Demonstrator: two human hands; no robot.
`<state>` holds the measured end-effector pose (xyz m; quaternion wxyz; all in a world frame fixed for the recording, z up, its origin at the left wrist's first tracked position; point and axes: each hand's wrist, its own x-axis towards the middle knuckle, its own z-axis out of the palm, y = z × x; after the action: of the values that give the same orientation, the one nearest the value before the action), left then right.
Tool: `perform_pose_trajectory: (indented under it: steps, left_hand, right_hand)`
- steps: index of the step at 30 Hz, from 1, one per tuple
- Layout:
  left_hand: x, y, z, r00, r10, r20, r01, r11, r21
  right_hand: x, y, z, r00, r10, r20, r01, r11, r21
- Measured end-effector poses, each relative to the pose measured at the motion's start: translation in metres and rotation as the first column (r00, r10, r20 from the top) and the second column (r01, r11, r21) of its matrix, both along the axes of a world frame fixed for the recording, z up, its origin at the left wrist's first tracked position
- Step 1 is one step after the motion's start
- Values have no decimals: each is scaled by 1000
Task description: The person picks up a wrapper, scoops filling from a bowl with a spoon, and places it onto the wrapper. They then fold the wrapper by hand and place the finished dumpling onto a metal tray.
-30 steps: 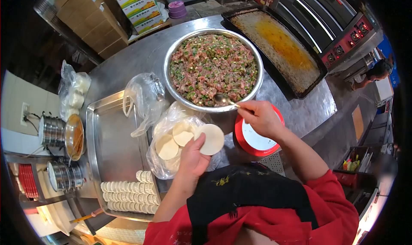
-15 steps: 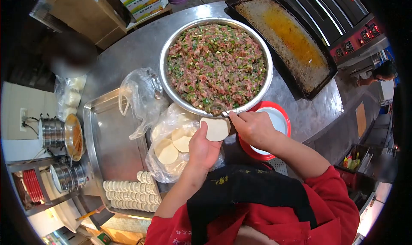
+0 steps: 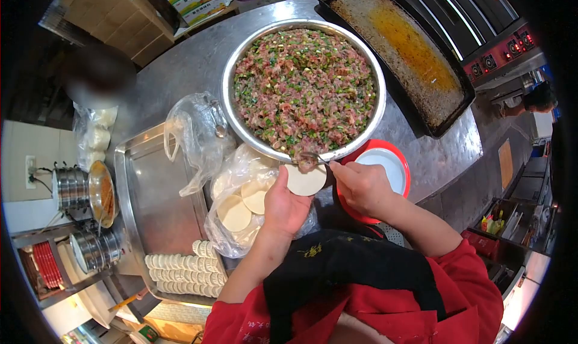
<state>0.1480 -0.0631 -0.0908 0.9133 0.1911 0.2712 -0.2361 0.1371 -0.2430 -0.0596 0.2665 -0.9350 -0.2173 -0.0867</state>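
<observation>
A round dumpling wrapper [image 3: 308,182] lies across the fingers of my left hand [image 3: 285,204], with the thumb at its edge. My right hand [image 3: 365,187] grips a spoon [image 3: 323,159] whose bowl carries a lump of filling [image 3: 306,162] at the wrapper's far edge. Just beyond is a large steel bowl [image 3: 380,103] heaped with minced meat and chopped greens [image 3: 304,91]. More wrappers [image 3: 235,213] sit in a clear plastic bag [image 3: 218,234] left of my left hand. Beneath my right wrist is a red-rimmed basin [image 3: 404,174] with a whitish inside.
At left, a metal tray [image 3: 165,193] holds rows of folded dumplings [image 3: 183,275] at its near end. A crumpled plastic bag [image 3: 201,133] overlaps its edge. A dark baking pan [image 3: 415,55] lies at the back right. Cardboard boxes [image 3: 114,19] stand at the back left.
The spoon has come up out of the filling with a lump on it and now hangs over the wrapper's edge. My right hand has shifted slightly right and down.
</observation>
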Motion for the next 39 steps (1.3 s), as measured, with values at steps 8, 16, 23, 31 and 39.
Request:
perform_pose_trajectory:
  steps: [8,16,23,31,39]
  left_hand:
    - [-1,5,-7,1000,-3,29,5,998,-63]
    - [-1,6,-10,999,-24,40,26,999,-32]
    - [-6,9,-11,994,-87,67,90,995,-45]
    - [-14,8,-5,993,-109,46,110,994,-10]
    - [-27,13,10,969,-242,54,247,964,-102]
  right_hand:
    - [-27,7,-5,991,64,120,-53,994,-93]
    - [-13,16,-1,981,46,190,-26,994,-104]
    - [-32,12,-7,978,55,199,-32,992,-118]
    - [-45,17,-12,983,-27,181,50,991,-122]
    - [-77,-3,-2,961,-56,272,83,993,-87]
